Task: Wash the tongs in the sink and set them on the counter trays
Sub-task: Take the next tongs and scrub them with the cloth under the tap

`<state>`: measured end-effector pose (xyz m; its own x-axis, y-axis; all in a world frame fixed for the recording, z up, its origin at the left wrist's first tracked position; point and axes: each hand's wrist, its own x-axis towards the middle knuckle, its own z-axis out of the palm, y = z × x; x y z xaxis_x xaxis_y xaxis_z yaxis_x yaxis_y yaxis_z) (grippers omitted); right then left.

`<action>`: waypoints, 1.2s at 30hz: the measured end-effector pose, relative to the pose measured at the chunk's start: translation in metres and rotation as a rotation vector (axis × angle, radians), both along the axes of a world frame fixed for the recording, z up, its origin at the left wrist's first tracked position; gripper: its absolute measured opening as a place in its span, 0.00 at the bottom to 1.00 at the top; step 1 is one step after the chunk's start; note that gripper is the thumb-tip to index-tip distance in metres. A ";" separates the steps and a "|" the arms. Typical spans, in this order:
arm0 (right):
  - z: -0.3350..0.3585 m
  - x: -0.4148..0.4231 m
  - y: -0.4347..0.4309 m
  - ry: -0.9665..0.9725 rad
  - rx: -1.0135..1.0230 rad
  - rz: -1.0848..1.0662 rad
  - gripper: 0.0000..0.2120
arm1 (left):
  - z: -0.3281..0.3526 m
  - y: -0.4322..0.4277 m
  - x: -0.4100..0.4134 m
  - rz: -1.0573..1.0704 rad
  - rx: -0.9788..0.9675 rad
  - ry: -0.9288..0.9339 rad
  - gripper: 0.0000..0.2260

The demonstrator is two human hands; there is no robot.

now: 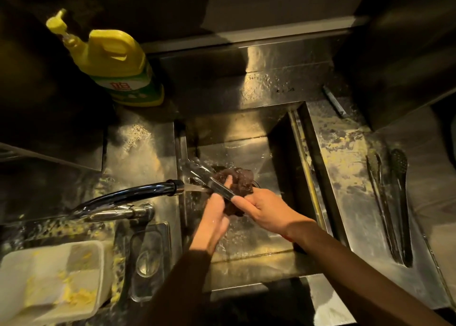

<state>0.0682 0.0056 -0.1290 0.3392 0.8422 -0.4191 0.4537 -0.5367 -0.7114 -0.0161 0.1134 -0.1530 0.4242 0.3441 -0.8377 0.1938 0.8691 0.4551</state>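
Under tap (138,192) stream, over sink (246,128): scrubbing tongs (199,175) with dark scrubber (243,180). Gripping tongs' handle end in curled left hand (212,217); clutching scrubber in right hand (265,208), fingers curled, one fingertip pressing on tongs. Judging step as washing, not yet finished. Noting two other tongs (401,190) lying on tray (350,177) at right. Expecting next: rinsing off, releasing scrubber, carrying tongs right over sink edge, laying beside those.

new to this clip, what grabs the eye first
Over the steel sink, the left hand and right hand scrub shiny metal tongs with a dark scouring pad under the running chrome tap. A yellow detergent bottle stands back left; two dark tongs lie on the right counter.
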 end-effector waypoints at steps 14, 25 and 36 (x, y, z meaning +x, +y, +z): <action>0.011 0.024 -0.013 -0.147 -0.032 0.170 0.30 | -0.018 0.050 -0.017 0.110 0.151 -0.102 0.13; -0.009 0.034 -0.065 -0.174 -0.003 -0.092 0.31 | -0.017 0.078 -0.043 -0.071 0.183 -0.102 0.03; -0.016 0.000 -0.036 0.147 -0.082 -0.082 0.28 | -0.001 0.044 -0.028 -0.107 0.043 -0.149 0.26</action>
<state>0.0685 -0.0307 -0.1454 0.3352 0.7752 -0.5354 0.3006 -0.6266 -0.7190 -0.0437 0.1577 -0.1537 0.5786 0.3243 -0.7484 0.2114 0.8266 0.5216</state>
